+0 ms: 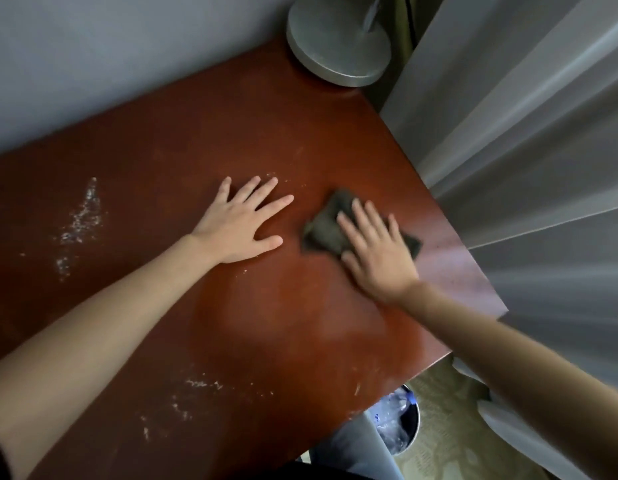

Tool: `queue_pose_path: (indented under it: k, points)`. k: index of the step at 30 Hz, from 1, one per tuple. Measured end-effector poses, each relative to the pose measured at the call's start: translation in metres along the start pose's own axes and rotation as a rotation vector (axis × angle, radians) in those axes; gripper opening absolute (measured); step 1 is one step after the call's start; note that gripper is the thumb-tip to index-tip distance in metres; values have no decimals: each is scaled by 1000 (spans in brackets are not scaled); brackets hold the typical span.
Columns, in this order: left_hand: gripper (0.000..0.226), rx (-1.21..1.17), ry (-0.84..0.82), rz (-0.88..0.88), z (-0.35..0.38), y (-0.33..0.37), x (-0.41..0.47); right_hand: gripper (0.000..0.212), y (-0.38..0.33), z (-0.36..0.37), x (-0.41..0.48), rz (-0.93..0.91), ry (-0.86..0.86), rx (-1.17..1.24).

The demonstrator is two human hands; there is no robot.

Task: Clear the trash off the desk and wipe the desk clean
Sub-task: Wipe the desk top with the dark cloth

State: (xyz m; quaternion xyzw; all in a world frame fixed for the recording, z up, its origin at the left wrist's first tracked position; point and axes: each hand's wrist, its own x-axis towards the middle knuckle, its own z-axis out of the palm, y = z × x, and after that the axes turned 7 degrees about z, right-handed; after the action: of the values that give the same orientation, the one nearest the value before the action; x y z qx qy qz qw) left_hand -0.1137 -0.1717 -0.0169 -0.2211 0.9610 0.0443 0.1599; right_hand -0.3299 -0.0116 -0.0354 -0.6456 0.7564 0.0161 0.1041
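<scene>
From the head view I see my left hand (241,223) flat on the red-brown desk (266,323), fingers spread. My right hand (377,251) presses a dark cloth (323,226) onto the desk near its right edge, fingers straight. White crumbs (80,220) lie scattered to the left and along the front

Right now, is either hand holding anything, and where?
Nothing is gripped. The right hand presses flat on the dark cloth; the left hand rests on the desk.
</scene>
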Motion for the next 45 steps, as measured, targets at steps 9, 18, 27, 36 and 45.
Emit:
queue_pose_path:
  k: [9, 18, 27, 36, 45]
  points:
    - [71, -52, -19, -16, 7, -92, -35, 63, 7, 2, 5, 142, -19, -23]
    - [73, -83, -65, 33, 18, -122, -38, 60, -7, -21, 147, 394, 57, 108]
    - [74, -11, 19, 69, 16, -122, -37, 57, -23, -10, 107, -114, 34, -7]
    - [73, -7, 67, 111, 22, -130, -35, 58, -62, -29, 210, -386, -11, -4]
    - [71, 75, 143, 213, 34, -173, -37, 49, -22, -42, 254, -460, -12, 54]
